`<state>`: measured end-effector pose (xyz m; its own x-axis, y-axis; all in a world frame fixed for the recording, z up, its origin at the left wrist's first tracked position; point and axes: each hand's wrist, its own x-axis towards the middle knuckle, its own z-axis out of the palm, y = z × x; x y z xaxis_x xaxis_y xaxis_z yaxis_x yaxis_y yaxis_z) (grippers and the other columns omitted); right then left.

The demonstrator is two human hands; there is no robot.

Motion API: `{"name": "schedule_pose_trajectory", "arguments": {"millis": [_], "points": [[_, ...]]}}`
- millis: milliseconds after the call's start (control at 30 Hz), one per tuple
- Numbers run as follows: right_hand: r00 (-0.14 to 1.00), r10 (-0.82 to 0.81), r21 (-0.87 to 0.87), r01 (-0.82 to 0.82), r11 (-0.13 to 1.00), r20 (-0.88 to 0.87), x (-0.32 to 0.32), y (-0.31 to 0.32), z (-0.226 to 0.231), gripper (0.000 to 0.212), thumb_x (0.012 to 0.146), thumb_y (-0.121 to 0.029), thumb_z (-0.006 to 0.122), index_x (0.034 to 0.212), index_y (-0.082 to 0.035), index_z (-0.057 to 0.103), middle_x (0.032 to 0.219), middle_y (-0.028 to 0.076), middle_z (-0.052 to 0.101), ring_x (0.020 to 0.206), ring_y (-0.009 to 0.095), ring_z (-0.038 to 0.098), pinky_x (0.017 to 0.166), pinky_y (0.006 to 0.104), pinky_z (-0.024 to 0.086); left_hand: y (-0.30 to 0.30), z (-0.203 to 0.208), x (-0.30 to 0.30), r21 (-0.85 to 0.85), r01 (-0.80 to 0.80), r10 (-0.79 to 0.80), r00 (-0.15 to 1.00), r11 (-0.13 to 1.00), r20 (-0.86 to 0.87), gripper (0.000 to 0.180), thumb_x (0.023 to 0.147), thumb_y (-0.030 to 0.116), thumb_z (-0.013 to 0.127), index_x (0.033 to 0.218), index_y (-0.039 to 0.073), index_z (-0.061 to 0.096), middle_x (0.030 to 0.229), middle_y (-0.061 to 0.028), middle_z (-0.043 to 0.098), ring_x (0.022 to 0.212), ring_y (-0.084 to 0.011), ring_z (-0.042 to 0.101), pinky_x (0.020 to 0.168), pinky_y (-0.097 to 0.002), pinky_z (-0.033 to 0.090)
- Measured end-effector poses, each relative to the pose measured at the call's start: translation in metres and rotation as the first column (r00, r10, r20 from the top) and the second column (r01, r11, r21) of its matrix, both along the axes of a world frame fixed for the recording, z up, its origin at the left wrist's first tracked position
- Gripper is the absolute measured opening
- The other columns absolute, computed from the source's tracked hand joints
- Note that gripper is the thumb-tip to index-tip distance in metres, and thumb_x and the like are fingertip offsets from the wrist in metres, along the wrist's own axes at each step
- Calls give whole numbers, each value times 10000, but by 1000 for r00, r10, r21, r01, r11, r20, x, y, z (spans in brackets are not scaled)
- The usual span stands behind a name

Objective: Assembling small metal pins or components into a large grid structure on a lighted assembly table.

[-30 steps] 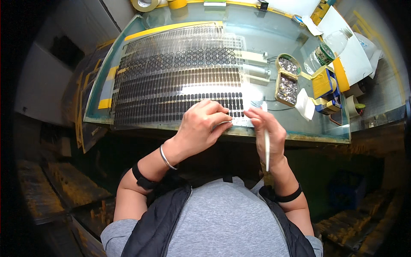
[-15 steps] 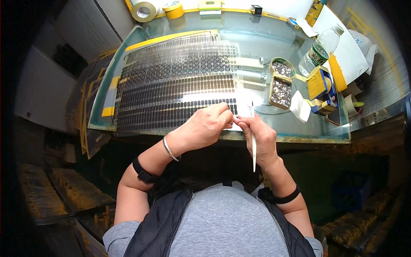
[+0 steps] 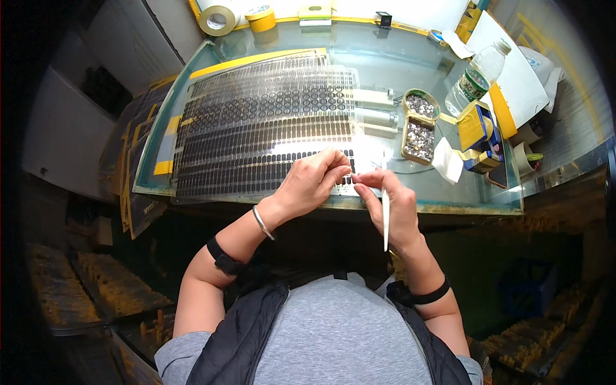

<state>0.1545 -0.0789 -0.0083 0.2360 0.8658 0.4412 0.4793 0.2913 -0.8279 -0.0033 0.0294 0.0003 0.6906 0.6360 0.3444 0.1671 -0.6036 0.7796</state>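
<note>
White stick (image 3: 386, 224) in right hand (image 3: 401, 208), left hand (image 3: 310, 181) narrow — table edge (image 3: 462, 209) near, bare glass (image 3: 443, 194) rightward

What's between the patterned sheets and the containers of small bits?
Pale tube-like pieces lie between the patterned sheets and containers, in the head view.

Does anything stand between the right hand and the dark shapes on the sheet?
Partly, the left hand: it lies over near rows of the sheet, left of the right hand, hiding some. A few dark shapes at the rows' right end show uncovered; nothing visible blocks those.
</note>
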Motion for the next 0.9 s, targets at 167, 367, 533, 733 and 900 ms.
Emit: {"name": "schedule_pose_trajectory", "arguments": {"millis": [167,367,533,733,900], "points": [[997,-60,68,56,996,56,3,9,7,200,790,-28,772,948,-11,650,891,104,715,835,183,696,785,291,528,0,6,-2,-106,43,-48,998,993,-41,123,932,99,646,989,-4,610,749,-51,634,650,-92,589,590,-246,474],[988,-154,170,149,974,19,20,-6,7,147,777,14,749,888,-24,660,834,104,691,785,186,691,763,316,544,2,7,-9,47,76,-71,991,996,-110,96,880,124,714,889,30,698,778,-38,634,681,-103,606,591,-242,479],[837,-452,249,530,811,-308,71,-72,6,165,835,52,719,898,-23,586,881,86,679,866,147,672,866,318,548,-3,1,-11,106,102,-95,993,989,-70,95,787,109,797,842,54,742,819,-35,629,728,-125,620,615,-261,520],[343,-873,131,939,317,-347,171,-151,-56,191,847,-78,764,855,-41,577,782,6,594,712,74,524,668,225,441,-10,26,-4,19,64,-57,962,998,-267,89,773,40,758,808,17,679,793,-89,591,673,-203,615,628,-322,508],[235,-939,119,970,211,-252,194,-161,-81,210,830,-116,781,848,-28,591,758,16,596,687,86,529,631,248,458,-11,28,-1,103,118,-85,956,988,-279,137,790,-8,712,787,-3,575,768,-102,514,654,-219,548,601,-340,449]]}}
